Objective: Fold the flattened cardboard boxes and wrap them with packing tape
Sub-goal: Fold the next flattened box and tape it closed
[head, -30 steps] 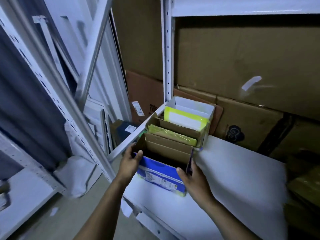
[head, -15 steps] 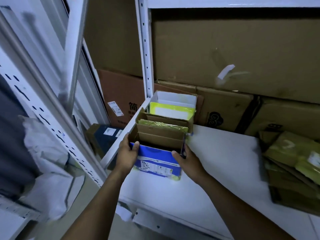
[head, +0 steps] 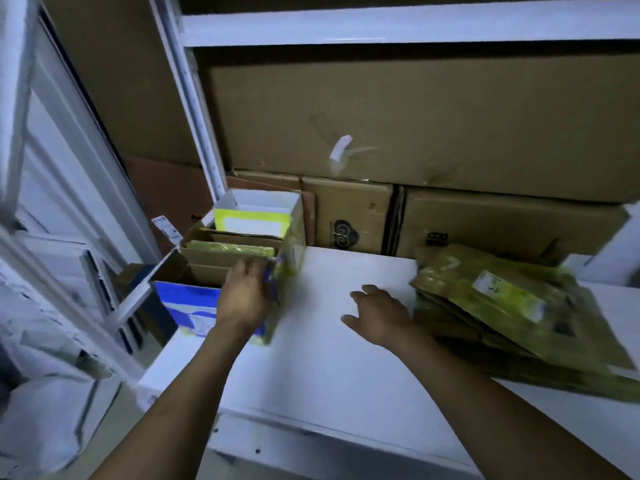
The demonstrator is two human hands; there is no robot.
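Observation:
A folded blue-and-white box [head: 187, 308] stands open-topped at the left end of the white shelf [head: 329, 362]. Behind it in a row stand a brown folded box [head: 225, 256] and a white box with a yellow front [head: 254, 220]. My left hand [head: 242, 297] rests on the blue box's right top corner with its fingers spread; motion blur hides any grip. My right hand [head: 377, 315] hovers open over the bare shelf, holding nothing, just left of a stack of flattened cardboard boxes [head: 502, 306] wrapped in yellowish tape.
Large brown cartons [head: 415, 116] fill the back of the shelf and the level above. A white perforated rack post [head: 194, 98] rises behind the row of boxes. White frames and crumpled plastic [head: 52, 393] lie to the left, below the shelf edge.
Both hands have let go of the blue box's sides. My left hand crossed to its right corner; my right hand moved right toward the flattened stack. The view swung right.

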